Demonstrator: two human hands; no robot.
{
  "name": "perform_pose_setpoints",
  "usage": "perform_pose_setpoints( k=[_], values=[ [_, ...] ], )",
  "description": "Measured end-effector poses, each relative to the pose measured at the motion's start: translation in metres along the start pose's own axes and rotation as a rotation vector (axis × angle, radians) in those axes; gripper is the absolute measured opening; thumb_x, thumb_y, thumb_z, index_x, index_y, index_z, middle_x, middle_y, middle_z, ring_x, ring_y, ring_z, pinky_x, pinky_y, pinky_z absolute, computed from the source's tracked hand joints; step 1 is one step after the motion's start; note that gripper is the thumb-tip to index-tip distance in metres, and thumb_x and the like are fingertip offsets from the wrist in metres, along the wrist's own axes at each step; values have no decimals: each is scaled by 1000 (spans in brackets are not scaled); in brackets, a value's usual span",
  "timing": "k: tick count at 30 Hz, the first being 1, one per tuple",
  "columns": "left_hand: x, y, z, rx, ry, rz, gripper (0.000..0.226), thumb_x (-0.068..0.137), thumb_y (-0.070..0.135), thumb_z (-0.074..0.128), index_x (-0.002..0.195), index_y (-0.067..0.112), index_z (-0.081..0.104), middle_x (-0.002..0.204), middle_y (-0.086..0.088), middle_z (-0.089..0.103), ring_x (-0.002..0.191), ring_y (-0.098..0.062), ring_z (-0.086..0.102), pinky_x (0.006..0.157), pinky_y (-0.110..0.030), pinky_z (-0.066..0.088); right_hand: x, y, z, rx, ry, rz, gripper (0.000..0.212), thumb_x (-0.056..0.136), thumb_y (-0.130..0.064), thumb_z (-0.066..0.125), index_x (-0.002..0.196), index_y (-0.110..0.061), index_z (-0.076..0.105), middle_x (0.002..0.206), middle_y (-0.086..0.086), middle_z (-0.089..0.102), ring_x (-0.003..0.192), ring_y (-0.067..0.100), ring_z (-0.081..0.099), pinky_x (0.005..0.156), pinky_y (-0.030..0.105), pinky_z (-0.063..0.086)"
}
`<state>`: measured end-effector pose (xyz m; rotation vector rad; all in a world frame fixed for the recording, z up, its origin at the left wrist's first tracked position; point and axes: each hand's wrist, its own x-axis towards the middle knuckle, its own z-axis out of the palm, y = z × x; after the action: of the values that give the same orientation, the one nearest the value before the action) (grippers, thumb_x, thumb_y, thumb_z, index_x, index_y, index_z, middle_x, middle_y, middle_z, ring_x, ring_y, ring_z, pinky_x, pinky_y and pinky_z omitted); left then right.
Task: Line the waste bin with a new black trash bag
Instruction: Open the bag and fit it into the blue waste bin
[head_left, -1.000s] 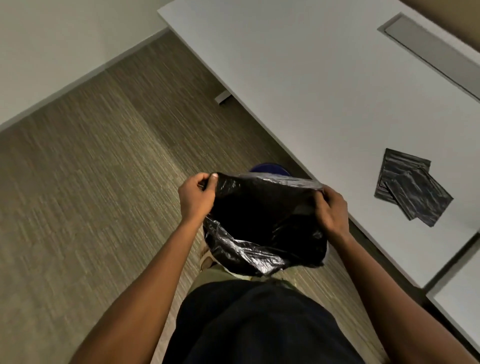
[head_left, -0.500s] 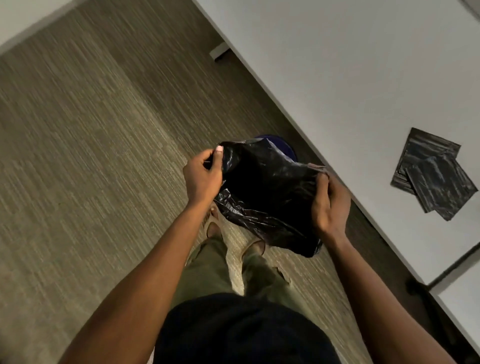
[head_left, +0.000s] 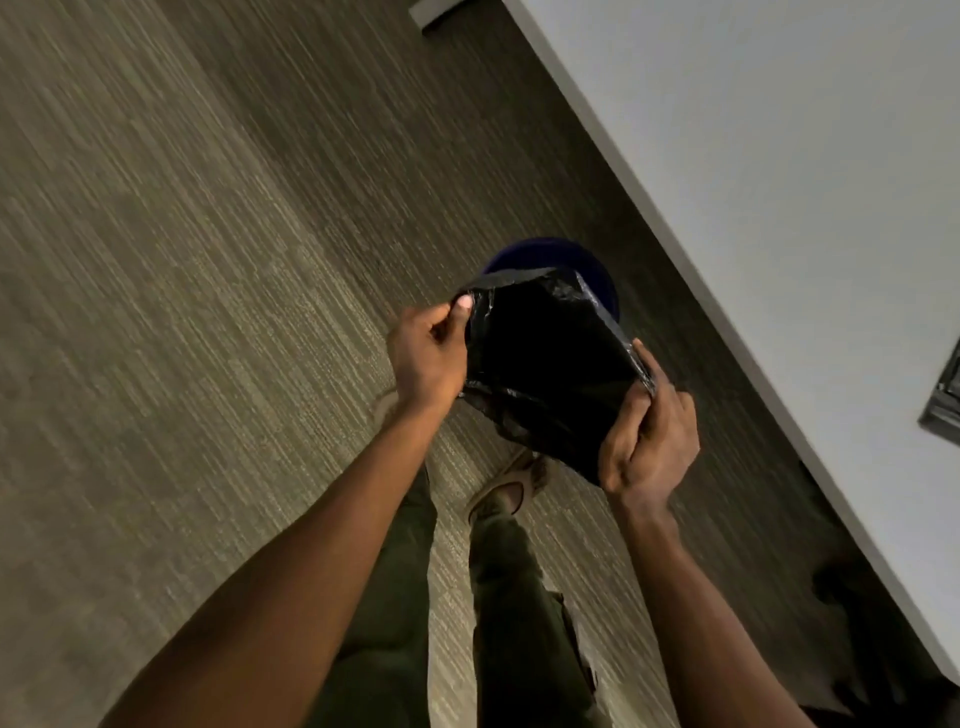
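Black bag: a crinkled, glossy black plastic trash bag (head_left: 550, 364) hangs in the air between both hands, its mouth pulled partly open and dark inside; it sits in front of and above the bin, not in it.
Left hand: the left hand (head_left: 428, 358) pinches the bag's upper left edge, fingers (head_left: 461, 306) closed on the plastic with the thumbnail showing pale.
Right hand: the right hand (head_left: 649, 436) clamps the bag's lower right edge, fingers curled shut around a bunched fold of plastic.
Bin: a round dark blue waste bin (head_left: 571, 260) stands on the floor just beside the bench edge; only its far rim shows above the bag.
Floor: grey-brown carpet (head_left: 182, 260) with a fine streaked weave covers the whole left side, lighter in a band near the middle, darker toward the bench.
Bench: a plain white bench (head_left: 779, 156) fills the upper right, its pale edge running diagonally down to the lower right corner; shadow lies under it.
On the bench: a folded dark plastic sheet (head_left: 946, 400) lies at the right border, mostly cut off.
Person: olive trousers (head_left: 395, 623) and a tan slip-on shoe (head_left: 511, 483) show below the bare forearms.
Room: a pale bench foot (head_left: 434, 13) meets the carpet at the top edge.
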<state>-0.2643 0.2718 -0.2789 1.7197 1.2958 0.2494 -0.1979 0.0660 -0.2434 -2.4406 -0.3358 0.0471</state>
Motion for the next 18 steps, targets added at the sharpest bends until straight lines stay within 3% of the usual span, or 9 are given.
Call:
perform_pose_setpoints(
  k=[2, 4, 7, 9, 12, 15, 18],
  values=[
    [19, -7, 15, -1, -13, -12, 42, 99, 43, 61, 100, 3, 77, 98, -13, 71, 86, -19, 66, 68, -16, 47, 8, 11, 16, 25, 27, 92, 50, 106, -34, 31, 124, -8, 69, 86, -7, 56, 76, 10, 45, 65, 29, 35],
    [40, -10, 28, 27, -37, -29, 44, 100, 47, 58, 99, 7, 77, 98, -10, 72, 86, -19, 68, 67, -23, 48, 19, 22, 30, 103, 44, 169, 48, 109, -37, 32, 113, -6, 69, 83, -8, 58, 72, 9, 51, 64, 22, 37],
    [66, -15, 44, 81, -99, 20, 39, 100, 44, 59, 81, 13, 72, 77, 0, 65, 63, -7, 55, 54, -21, 36, 40, 34, 48, 208, 53, 327, 40, 107, -46, 39, 85, -23, 63, 71, -16, 57, 62, -3, 52, 57, 13, 36],
    [81, -23, 55, 125, -128, 29, 40, 102, 41, 57, 74, 14, 66, 65, 6, 54, 57, -5, 45, 50, -24, 31, 49, 43, 61, 249, 29, 504, 37, 102, -54, 43, 74, -36, 59, 65, -16, 60, 59, -5, 57, 56, 16, 41],
    [100, -41, 73, 137, -170, 0, 43, 103, 40, 55, 67, 17, 57, 58, 8, 45, 54, -6, 40, 49, -24, 27, 61, 66, 84, 284, -37, 634, 13, 103, -47, 52, 96, -46, 63, 76, -30, 63, 72, -11, 62, 64, 12, 41],
    [116, -56, 93, 187, -183, 23, 43, 105, 37, 51, 67, 17, 52, 58, 7, 42, 53, -6, 39, 43, -19, 28, 78, 89, 106, 180, -20, 568, 24, 104, -35, 55, 113, -18, 69, 95, -16, 62, 89, 9, 59, 65, 13, 35],
    [137, -64, 110, 224, -161, 48, 33, 107, 30, 48, 82, 12, 61, 71, -1, 55, 64, -15, 49, 52, -24, 29, 99, 109, 121, 129, 56, 445, 31, 104, -32, 56, 112, -4, 66, 99, -2, 61, 90, 10, 56, 72, 14, 34]
  ],
)
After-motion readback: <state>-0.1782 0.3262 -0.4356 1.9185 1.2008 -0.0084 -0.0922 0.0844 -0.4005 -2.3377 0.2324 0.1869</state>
